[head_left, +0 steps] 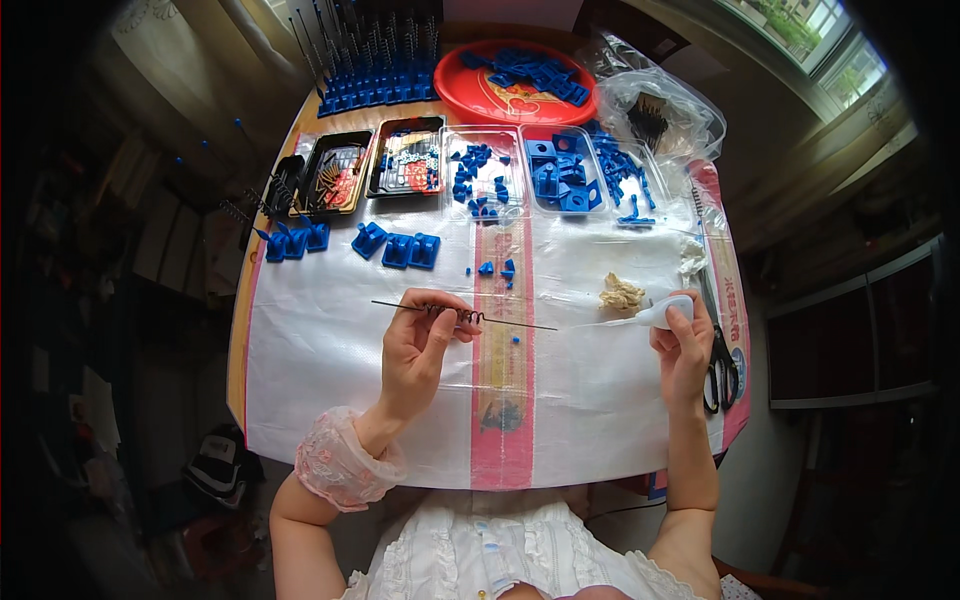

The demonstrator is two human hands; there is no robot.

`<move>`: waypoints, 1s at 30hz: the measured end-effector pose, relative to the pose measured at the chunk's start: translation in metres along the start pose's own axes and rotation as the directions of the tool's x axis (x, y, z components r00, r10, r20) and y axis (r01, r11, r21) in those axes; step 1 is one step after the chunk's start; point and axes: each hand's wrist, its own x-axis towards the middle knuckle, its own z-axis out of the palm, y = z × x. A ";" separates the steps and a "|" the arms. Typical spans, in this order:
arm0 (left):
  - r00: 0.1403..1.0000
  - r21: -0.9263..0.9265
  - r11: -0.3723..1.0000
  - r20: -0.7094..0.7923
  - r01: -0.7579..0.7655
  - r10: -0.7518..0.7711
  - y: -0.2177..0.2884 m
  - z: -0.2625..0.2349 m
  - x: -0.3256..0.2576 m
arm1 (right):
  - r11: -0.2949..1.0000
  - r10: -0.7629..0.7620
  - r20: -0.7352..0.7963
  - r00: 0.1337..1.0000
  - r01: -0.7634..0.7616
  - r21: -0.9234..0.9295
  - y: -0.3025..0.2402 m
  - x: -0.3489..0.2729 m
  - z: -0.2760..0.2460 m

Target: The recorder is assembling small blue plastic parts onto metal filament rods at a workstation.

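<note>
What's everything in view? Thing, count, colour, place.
Table: one, tan, centre
Sheet: one, white, on table
Spring: one, dark, above sheet
Bottle: one, white, above sheet
Wad: one, beige, behind bottle
Scissors: one, black, right edge
Loose parts: several, blue, on sheet
Clear trays: three, clear, back centre
Black trays: at least two, black, back left
Plate: one, red, back
Bag: one, clear, back right
Spring stands: many, blue, back left
Curtains: at least two, pale, both sides
Window: one, clear, upper right
Cuff: one, pink, lower left
Left hand: one, bare, holding spring
Right hand: one, bare, holding bottle
</note>
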 end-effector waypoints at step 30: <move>1.000 0.039 0.999 -0.022 -0.002 0.003 0.000 0.002 0.000 | 1.000 -0.021 0.002 1.000 0.021 -0.008 0.000 -0.002 0.000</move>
